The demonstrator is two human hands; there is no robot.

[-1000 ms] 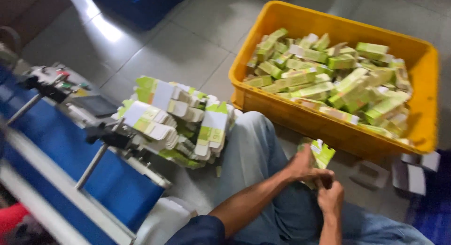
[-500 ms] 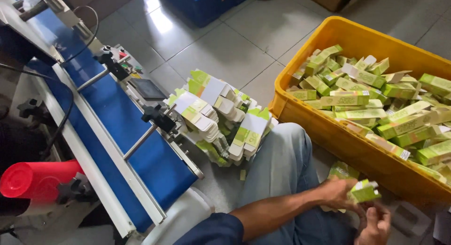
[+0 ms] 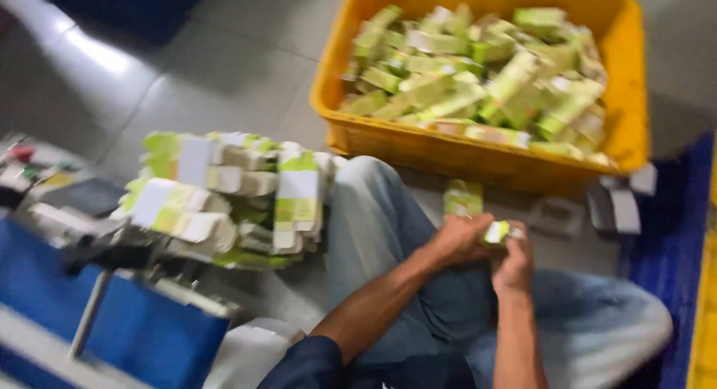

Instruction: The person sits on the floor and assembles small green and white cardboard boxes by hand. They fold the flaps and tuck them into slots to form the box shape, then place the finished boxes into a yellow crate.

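Note:
Both my hands meet over my lap, between my jeans-clad knees. My left hand [image 3: 457,240] and my right hand [image 3: 514,260] together grip a small green and white carton [image 3: 496,231]. Another green carton [image 3: 463,197] shows just above my left hand; I cannot tell whether it is held or lies on the floor. Beyond my hands stands a yellow plastic crate [image 3: 388,141] heaped with several of the same cartons. A stack of flat and folded cartons [image 3: 231,195] sits to the left of my left knee.
A blue conveyor frame [image 3: 112,322] with a metal rail runs along the lower left. Small white boxes [image 3: 616,206] lie on the tiled floor right of the crate. A blue and yellow surface [image 3: 683,277] borders the right edge. The picture is motion-blurred.
The view has swung right and back down, so less of the conveyor shows. My hands stay together on the small carton over my lap.

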